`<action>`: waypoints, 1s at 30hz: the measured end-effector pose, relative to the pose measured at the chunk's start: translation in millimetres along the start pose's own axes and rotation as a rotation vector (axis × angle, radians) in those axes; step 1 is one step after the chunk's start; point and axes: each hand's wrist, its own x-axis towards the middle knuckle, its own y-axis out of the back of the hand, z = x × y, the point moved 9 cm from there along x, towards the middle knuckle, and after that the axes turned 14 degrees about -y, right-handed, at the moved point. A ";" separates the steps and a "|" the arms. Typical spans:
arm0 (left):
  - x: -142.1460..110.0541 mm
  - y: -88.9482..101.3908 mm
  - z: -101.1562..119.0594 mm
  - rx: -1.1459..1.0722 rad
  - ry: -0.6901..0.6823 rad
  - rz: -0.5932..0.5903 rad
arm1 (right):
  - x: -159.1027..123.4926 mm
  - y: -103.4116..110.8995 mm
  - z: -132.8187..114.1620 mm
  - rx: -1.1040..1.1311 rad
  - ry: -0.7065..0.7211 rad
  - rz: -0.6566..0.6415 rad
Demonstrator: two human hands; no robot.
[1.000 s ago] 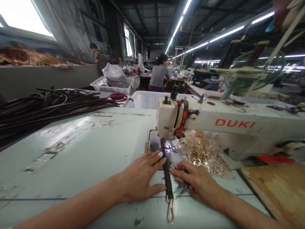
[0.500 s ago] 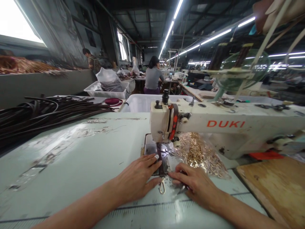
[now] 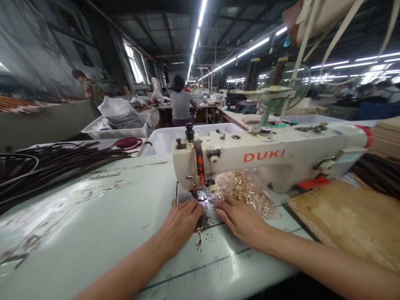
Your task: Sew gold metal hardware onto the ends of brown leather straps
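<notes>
My left hand (image 3: 183, 223) is closed on a narrow dark brown strap (image 3: 200, 217) by the needle of the sewing machine (image 3: 215, 156), its fingers covering most of it. From the strap's near end a gold snap hook (image 3: 199, 238) dangles on the table toward me. My right hand (image 3: 242, 218) rests at the right side of the metal needle plate (image 3: 210, 199), apart from the left. Its fingers are bent inward; what they hold, if anything, is hidden. Just behind it lies a clear bag of gold hooks (image 3: 250, 191).
Dark straps (image 3: 62, 166) lie piled on the left, with a maroon roll (image 3: 128, 143) beside them. A white bin (image 3: 159, 132) stands behind the machine. A worn wooden board (image 3: 346, 221) is at the right. A person in grey (image 3: 181, 104) sits ahead, facing away.
The view has swung to the right. My right hand has moved forward to the needle plate; a metal tool seen under it before no longer shows. The left hand stays on the strap.
</notes>
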 end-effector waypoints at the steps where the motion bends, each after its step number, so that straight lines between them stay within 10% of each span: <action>1: -1.9 1.1 -3.8 -0.051 0.046 0.026 | 0.8 -0.9 -2.5 0.008 0.005 -0.004; 6: -9.8 5.7 -19.9 -0.331 0.212 0.137 | 8.2 2.3 -9.4 0.183 -0.025 -0.002; 16: -13.3 0.9 -34.0 -0.625 0.342 0.277 | 33.3 -47.4 -23.3 0.662 -0.210 -0.521; 30: -14.7 -21.0 -37.0 -0.759 0.395 0.268 | 35.1 -15.2 -13.1 0.405 -0.081 -0.108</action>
